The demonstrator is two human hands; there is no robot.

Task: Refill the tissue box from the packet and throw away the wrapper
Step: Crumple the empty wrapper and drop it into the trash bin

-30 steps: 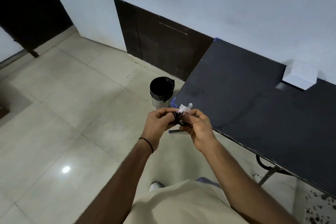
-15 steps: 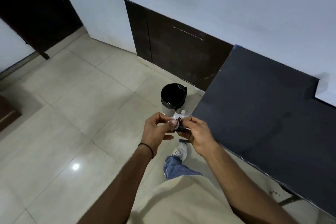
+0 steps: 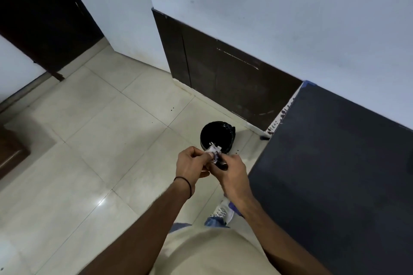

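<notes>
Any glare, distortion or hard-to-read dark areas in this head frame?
Head view: one small glare spot on the floor tile; wide-angle bending of the wall lines; the bin interior and dark table lose detail; the crumpled wrapper between left hand and right hand is small, slightly soft.

Open bin (image 3: 216,135) ahead; table (image 3: 335,163) rightward

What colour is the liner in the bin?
Black, shown in the head view: bin liner.

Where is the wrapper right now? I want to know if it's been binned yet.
Not yet: in the head view the crumpled wrapper is pinched between the left hand and right hand, mid-frame, just short of the black-lined bin on the floor.
</notes>
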